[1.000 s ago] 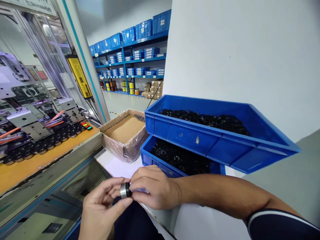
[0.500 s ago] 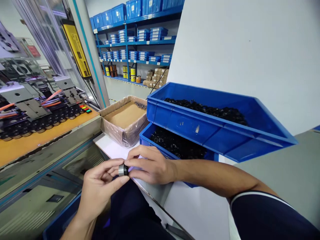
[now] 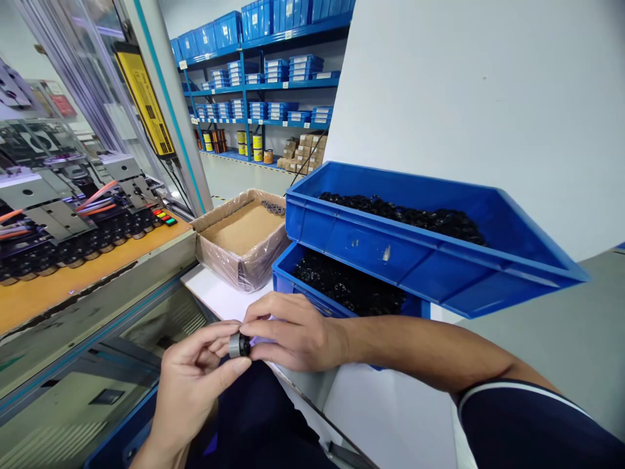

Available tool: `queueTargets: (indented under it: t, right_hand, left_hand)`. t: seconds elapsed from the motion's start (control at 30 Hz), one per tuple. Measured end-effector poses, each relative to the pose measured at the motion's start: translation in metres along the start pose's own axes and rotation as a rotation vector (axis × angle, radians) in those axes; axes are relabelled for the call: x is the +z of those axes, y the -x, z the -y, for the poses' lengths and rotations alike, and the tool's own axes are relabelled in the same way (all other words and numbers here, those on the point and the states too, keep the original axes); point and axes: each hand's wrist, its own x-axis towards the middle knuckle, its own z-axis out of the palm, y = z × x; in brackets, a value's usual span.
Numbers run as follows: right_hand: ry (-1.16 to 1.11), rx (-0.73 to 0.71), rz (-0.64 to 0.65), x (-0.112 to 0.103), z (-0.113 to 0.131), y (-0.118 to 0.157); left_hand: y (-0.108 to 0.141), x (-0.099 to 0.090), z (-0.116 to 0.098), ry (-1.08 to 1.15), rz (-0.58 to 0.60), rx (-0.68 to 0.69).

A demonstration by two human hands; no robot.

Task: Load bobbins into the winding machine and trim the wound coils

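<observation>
A small cylindrical part [image 3: 239, 345], with a grey metal ring on its left side and a black toothed piece on its right, is held between both hands. My left hand [image 3: 198, 371] pinches the ring between thumb and fingers. From the right, my right hand [image 3: 293, 331] has its thumb and fingertips on the black end. Both hands are over the near edge of a white table [image 3: 234, 305]. Behind my right hand, a lower blue bin [image 3: 287, 280] holds many black parts. An upper blue bin [image 3: 371, 251], also with black parts, rests tilted above it.
A plastic-lined cardboard box [image 3: 229, 264] with some grey parts stands behind the hands. On the left, a machine with an orange worktop [image 3: 122, 257] carries rows of black and metal parts. Blue shelving [image 3: 288, 85] stands far back. A white panel [image 3: 463, 98] rises behind the bins.
Both hands and the part sit slightly lower in view, and the camera view has shifted a little. The part appears slightly turned, showing more of its black end.
</observation>
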Motion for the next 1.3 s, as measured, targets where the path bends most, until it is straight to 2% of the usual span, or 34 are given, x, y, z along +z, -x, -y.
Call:
queueTargets:
  t: [0.2,0.43,0.63,0.77,0.93,1.07,1.3]
  right_hand:
    - [-0.036,-0.01,0.009,0.0,0.001,0.001]
    - [-0.015,-0.016,0.014,0.0,-0.001,0.002]
    - [-0.012,-0.014,0.01,0.002,-0.001,0.004]
    - [-0.01,-0.019,0.026,0.002,-0.002,0.005]
    - [-0.01,-0.031,0.031,0.003,-0.002,0.005]
    - [0.013,-0.047,0.021,0.005,-0.002,0.007]
    - [0.09,-0.096,0.054,0.005,-0.001,0.01]
  left_hand:
    - [0.007,0.016,-0.005,0.118,-0.196,-0.083]
    - [0.003,0.007,-0.001,0.012,-0.077,-0.045]
    - [0.007,0.013,-0.001,0.119,-0.19,-0.1]
    - [0.006,0.008,0.001,0.068,-0.103,-0.083]
    - [0.005,0.003,0.005,0.091,-0.145,-0.08]
    - [0.004,-0.002,0.008,0.051,-0.016,-0.057]
    - [0.004,-0.013,0.016,0.089,0.08,-0.147]
